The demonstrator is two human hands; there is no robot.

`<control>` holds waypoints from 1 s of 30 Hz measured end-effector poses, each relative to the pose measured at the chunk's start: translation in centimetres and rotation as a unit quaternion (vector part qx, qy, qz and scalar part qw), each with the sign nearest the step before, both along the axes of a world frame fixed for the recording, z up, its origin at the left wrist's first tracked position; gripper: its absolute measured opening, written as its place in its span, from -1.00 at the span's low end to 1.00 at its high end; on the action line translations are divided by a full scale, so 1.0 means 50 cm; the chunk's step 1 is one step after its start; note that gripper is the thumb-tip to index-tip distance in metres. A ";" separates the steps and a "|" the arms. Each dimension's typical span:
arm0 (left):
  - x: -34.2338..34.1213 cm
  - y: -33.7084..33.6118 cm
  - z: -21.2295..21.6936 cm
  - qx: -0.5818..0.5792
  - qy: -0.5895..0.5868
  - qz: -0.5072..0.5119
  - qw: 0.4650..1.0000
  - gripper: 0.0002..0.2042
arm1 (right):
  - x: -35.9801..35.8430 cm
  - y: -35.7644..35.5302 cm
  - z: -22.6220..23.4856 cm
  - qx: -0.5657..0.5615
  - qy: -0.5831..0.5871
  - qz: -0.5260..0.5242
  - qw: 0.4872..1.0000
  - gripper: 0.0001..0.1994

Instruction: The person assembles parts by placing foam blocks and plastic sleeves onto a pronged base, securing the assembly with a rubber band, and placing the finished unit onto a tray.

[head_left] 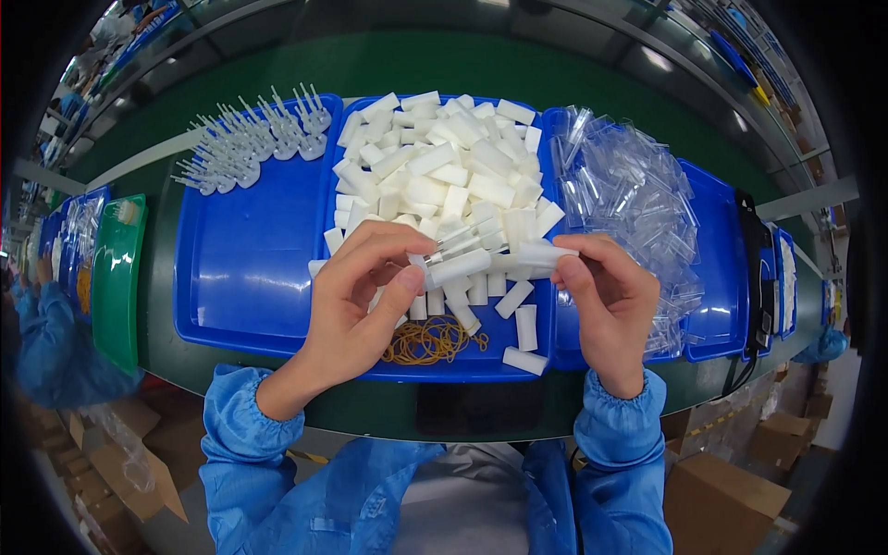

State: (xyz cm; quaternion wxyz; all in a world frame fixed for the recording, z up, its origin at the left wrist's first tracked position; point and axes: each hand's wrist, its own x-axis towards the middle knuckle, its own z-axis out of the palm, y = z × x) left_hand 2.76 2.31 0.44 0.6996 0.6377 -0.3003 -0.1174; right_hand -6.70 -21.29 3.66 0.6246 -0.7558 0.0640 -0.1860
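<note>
While both hands are kept above the blue tray [250, 277], a white plastic tube [460, 266] is pinched by the fingers of the left hand [356, 296], and a second white piece [544, 252] is gripped by the right hand [609, 305]. Yellow rubber bands [433, 340] are seen just below.

A bare stretch of the left blue tray [245, 250] lies open beside the left hand [356, 305]. White blocks [444, 176] crowd the middle, clear sleeves [634, 203] heap on the right, and rubber bands [433, 340] lie below the hands.
</note>
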 end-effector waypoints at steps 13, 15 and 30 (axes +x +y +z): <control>-0.005 0.002 0.011 0.046 0.068 -0.034 0.996 -0.63 | 0.001 -0.006 -0.004 0.056 0.036 0.005 0.998 -0.83; -0.005 0.003 0.010 0.049 0.064 -0.036 0.996 -0.64 | 0.001 -0.009 -0.003 0.061 0.054 0.007 0.997 -0.83; 0.003 0.003 -0.002 0.030 0.042 -0.014 0.999 -0.67 | 0.001 -0.010 -0.002 0.065 0.065 0.025 0.995 -0.83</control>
